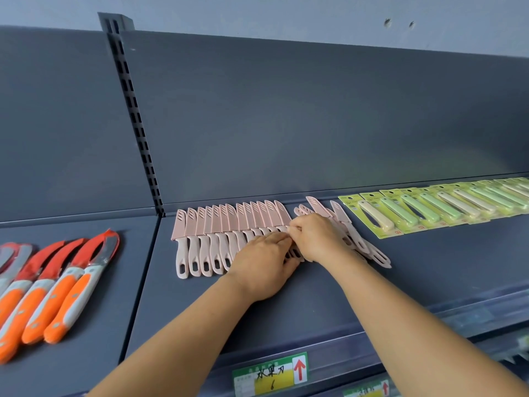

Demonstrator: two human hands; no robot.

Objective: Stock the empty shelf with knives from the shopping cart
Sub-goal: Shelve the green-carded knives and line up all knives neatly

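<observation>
A row of several pink sheathed knives lies side by side on the dark grey shelf, handles toward me. To its right a looser bunch of pink knives lies askew. My left hand rests flat over the handles at the row's right end, fingers fairly straight. My right hand is curled and pinches a pink knife where the row meets the loose bunch; the hands hide that knife. The shopping cart is out of view.
Orange-handled knives with red blade covers lie on the neighbouring shelf at left. Green and cream knives on yellow-green cards fill the right of the shelf. A green and yellow price label sits on the front rail. The slotted upright divides the back panels.
</observation>
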